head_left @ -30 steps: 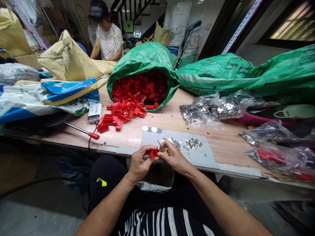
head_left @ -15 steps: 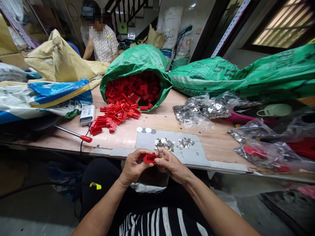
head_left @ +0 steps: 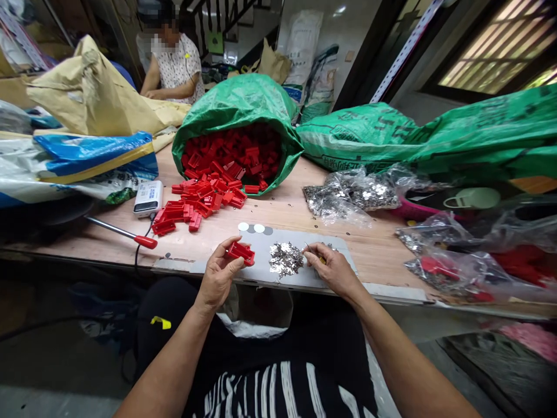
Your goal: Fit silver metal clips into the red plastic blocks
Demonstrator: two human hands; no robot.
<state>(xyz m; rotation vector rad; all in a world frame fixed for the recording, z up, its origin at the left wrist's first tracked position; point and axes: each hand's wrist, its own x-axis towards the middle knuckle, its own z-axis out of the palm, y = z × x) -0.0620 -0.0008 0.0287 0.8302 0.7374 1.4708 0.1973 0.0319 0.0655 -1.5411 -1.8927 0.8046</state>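
My left hand (head_left: 217,273) holds a red plastic part (head_left: 242,253) between thumb and fingers, its hollow side facing up, just over the near edge of the grey mat (head_left: 256,270). My right hand (head_left: 331,268) is closed around a slim tool (head_left: 322,260) with a yellow portion and a thin metal tip; its exact kind is unclear. That tip points left, beside a pile of small shiny metal pieces (head_left: 285,258) on the mat. A second, smaller group of metal pieces is partly covered by my right hand.
A green sack (head_left: 239,98) spills red parts (head_left: 195,203) onto the table. Left of them lie a white power bank (head_left: 148,197) and a red-handled rod (head_left: 145,241). Clear bags of metal pieces (head_left: 374,191) lie to the right. A person (head_left: 174,69) sits across the table.
My hands have separated. The left moved left and up with the red part; the right moved right, over to the metal pieces, with the slim tool. The view shifted slightly.
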